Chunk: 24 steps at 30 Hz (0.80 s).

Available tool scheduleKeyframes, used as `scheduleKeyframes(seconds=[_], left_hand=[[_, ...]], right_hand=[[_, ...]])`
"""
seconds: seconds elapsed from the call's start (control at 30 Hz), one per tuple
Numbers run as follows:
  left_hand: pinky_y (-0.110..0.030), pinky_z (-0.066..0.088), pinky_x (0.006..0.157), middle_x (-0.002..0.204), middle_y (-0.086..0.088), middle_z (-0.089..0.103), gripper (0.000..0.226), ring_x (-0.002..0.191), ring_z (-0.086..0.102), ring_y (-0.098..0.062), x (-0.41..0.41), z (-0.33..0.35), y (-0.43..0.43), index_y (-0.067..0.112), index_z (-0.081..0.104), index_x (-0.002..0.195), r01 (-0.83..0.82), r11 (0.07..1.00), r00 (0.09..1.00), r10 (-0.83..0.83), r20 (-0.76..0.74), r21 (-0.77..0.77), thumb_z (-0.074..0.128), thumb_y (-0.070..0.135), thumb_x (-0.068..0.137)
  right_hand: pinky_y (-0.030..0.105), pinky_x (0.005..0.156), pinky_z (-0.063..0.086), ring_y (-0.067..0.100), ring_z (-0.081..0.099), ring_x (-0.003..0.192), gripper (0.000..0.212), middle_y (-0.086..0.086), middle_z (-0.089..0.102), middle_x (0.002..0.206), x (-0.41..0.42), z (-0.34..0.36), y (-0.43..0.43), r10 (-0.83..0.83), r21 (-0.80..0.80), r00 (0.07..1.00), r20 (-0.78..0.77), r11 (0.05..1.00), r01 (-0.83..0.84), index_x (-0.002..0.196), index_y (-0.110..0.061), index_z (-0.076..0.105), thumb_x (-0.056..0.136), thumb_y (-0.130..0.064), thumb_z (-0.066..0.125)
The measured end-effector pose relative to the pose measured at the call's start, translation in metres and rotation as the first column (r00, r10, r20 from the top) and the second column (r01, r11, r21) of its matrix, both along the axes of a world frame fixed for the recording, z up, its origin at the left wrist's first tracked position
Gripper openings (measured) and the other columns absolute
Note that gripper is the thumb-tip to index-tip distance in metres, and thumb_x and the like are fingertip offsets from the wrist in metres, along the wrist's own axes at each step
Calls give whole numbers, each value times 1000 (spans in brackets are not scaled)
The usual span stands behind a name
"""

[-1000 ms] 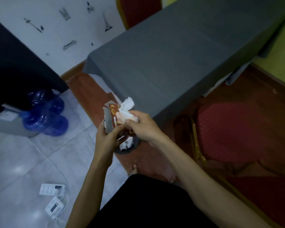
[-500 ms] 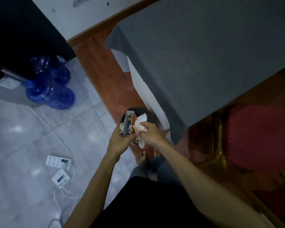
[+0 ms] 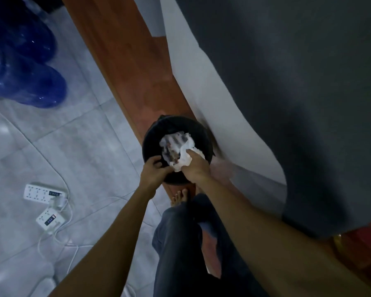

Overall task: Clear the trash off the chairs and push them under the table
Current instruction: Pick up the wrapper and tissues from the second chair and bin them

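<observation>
A black trash bin (image 3: pixel 152 133) stands on the floor beside the table draped in grey cloth (image 3: pixel 287 82). My right hand (image 3: pixel 196 168) is shut on crumpled white tissue (image 3: pixel 185 160) just over the bin's opening. More crumpled paper and a blurred wrapper (image 3: pixel 172 144) are inside the bin. My left hand (image 3: pixel 153 172) hangs over the bin's near rim with its fingers curled; whether it grips anything is unclear. A corner of a red chair with a gold frame (image 3: pixel 362 243) shows at the lower right, partly under the cloth.
Two blue water jugs (image 3: pixel 24 82) stand at the upper left. Two white power strips (image 3: pixel 42 192) (image 3: pixel 50 219) with cables lie on the grey tiles at left. A reddish-brown floor strip (image 3: pixel 124 50) runs along the table. My bare foot (image 3: pixel 179 196) is beside the bin.
I have bent down over the bin and the view has closed in on it. Both hands have lowered to its opening, and the wrapper has left my left hand and now lies in the bin.
</observation>
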<state>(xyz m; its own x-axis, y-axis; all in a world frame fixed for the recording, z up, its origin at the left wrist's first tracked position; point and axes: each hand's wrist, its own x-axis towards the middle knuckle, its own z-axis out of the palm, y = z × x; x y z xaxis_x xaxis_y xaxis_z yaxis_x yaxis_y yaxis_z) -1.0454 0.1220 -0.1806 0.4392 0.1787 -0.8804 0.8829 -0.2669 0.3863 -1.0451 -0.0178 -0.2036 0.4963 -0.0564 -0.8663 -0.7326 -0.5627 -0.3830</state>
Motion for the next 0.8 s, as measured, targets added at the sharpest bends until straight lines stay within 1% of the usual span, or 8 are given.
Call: scheduleKeyframes(seconds=[0.1,0.27,0.4,0.5,0.63,0.7,0.73,0.8], left_hand=[[-29,49,83,140,-15,55,72,108,56,-22,1,3,4,9,43,146,33,999,999,-33,0,41,78,11,83],[-24,51,75,128,-11,63,61,109,62,-24,-4,73,4,10,49,142,58,996,997,-61,41,63,74,14,86],[-29,51,80,113,-4,64,49,106,63,-23,-9,164,-3,9,56,135,105,994,983,-109,151,35,71,12,88],[-35,56,85,115,-7,68,40,100,65,-20,-14,233,-15,10,61,129,158,987,961,-150,234,-19,68,14,91],[-44,57,95,113,-8,72,30,101,69,-19,-19,303,-41,13,65,120,207,974,930,-169,327,-86,70,19,91],[-46,58,93,107,-8,73,25,99,71,-22,-22,330,-62,11,67,116,254,961,899,-192,393,-111,70,16,91],[-47,59,91,105,-8,73,23,98,72,-23,-25,340,-74,12,67,114,293,948,881,-219,419,-120,70,16,91],[-43,61,88,105,-8,73,22,96,72,-22,-37,358,-104,15,66,112,397,908,838,-298,457,-134,70,19,91]], right_hand=[[34,109,39,35,47,134,61,14,46,152,-5,4,0,-42,-12,999,12,999,42,152,-21,42,94,-17,62],[37,104,45,35,51,129,57,14,51,146,-21,74,-3,-100,34,995,-19,994,101,147,-22,46,93,-10,58],[38,103,48,34,56,124,52,14,58,139,-28,172,-6,-130,60,987,96,990,125,141,-18,53,91,-7,58],[32,101,48,29,59,122,44,8,64,132,-37,249,-20,-150,102,965,217,986,131,135,-15,60,91,-10,64],[24,98,48,14,63,119,38,-7,69,129,-63,329,-56,-186,100,930,317,982,163,125,-25,69,89,-15,67],[20,90,47,6,65,109,34,-12,72,119,-83,355,-81,-238,86,902,360,971,222,119,-30,72,87,-19,68],[22,87,49,6,67,103,33,-12,73,113,-94,363,-93,-290,87,881,373,957,278,115,-31,73,84,-21,69],[31,92,56,9,71,98,27,-7,77,106,-123,377,-122,-410,86,813,413,907,413,105,-33,74,79,-25,69]])
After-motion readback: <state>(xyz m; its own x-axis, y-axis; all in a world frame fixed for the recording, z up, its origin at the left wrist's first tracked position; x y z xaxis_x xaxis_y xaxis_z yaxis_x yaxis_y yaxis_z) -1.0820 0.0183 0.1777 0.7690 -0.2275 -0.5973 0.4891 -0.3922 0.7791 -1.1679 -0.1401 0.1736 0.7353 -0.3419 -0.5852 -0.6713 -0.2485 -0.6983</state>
